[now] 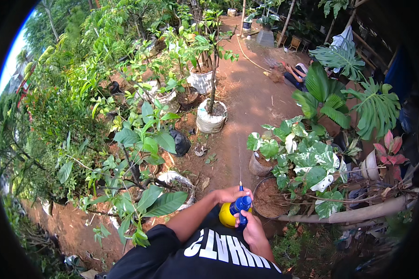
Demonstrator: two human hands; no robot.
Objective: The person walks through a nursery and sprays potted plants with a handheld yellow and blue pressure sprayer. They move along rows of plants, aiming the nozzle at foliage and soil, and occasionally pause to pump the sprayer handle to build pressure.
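A pump pressure sprayer with a yellow tank (226, 215) and a blue head (241, 202) is held close in front of my black shirt. My left hand (230, 195) grips its front, just behind the brass nozzle tip (240, 183). Around the blue handle (242, 219) my right hand (253, 228) is closed. From the nozzle a thin straight jet of liquid (240, 157) runs forward over the dirt path. Beside the sprayer, on its right, stands a round pot of brown soil (270, 197). The tank's lower part is hidden by my hands and shirt.
Along the left stand potted saplings, including one in a white sack (211, 120) and a leafy one (150, 139) near my left arm. Variegated plants (307, 157) and a bamboo pole (363, 211) are at right. Another person (296, 76) crouches farther along the dirt path (251, 94).
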